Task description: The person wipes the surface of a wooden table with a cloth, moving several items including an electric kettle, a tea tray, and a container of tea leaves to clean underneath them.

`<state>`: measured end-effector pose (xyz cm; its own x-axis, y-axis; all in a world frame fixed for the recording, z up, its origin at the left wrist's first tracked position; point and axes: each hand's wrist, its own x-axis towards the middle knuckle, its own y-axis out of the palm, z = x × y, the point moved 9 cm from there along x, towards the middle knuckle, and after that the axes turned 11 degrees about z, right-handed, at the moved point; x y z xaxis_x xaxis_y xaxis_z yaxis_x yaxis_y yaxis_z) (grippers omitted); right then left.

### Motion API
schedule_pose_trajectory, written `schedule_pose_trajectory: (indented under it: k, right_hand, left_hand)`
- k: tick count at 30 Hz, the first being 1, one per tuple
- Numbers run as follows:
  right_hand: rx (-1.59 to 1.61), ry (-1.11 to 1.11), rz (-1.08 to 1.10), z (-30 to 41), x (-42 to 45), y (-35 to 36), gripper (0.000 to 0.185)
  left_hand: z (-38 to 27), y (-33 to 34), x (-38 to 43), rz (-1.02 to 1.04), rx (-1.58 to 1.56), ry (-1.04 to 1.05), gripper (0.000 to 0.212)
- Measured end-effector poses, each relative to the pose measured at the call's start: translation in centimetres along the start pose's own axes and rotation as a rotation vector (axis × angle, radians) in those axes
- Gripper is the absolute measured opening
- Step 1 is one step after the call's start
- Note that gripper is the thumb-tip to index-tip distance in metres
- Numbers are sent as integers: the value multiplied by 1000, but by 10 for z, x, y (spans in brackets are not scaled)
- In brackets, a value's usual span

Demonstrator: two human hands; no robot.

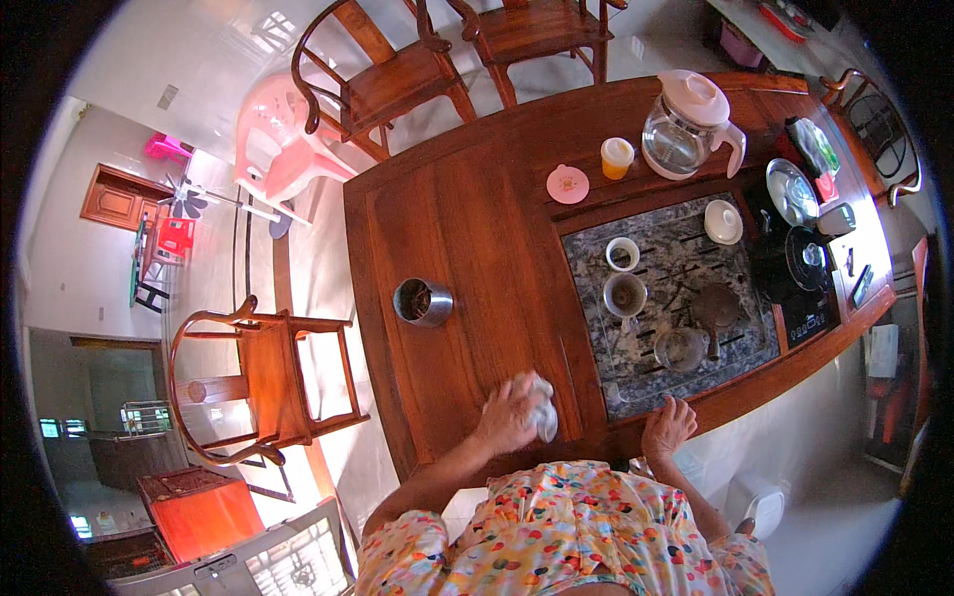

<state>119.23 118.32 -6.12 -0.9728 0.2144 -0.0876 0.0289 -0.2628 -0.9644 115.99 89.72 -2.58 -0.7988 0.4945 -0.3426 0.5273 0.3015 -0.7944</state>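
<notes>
My left hand (510, 419) presses a crumpled whitish cloth (545, 419) onto the near part of the wooden tea table (484, 246). The fingers close over its left side. My right hand (668, 430) rests on the table's near edge, just below the corner of the dark stone tea tray (648, 402), and holds nothing. On that tray stand a small white cup (622, 254), a strainer with a handle (625, 296), a glass pitcher (682, 350), a dark brown teapot (715, 307) and a white lidded bowl (723, 222).
A metal canister (422, 302) with dark contents stands left on the table. Further back are a pink lid (567, 184), a yellow lidded cup (617, 158) and a glass jug (689, 127). A black cooktop (809, 320) sits at right. Wooden chairs (272, 372) surround the table.
</notes>
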Motion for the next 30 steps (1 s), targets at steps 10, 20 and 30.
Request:
schedule_pose_trajectory:
  k: [10, 20, 30]
  right_hand:
    - [-47, -21, 22, 3, 3, 2, 22]
    - [-142, 22, -51, -2, 3, 6, 14]
    - [-190, 24, 27, 4, 6, 5, 15]
  left_hand:
    - [128, -126, 135, -522, -13, -327, 59]
    - [2, -14, 0, -459, 37, 0, 52]
    - [198, -84, -123, -703, 150, -821, 49]
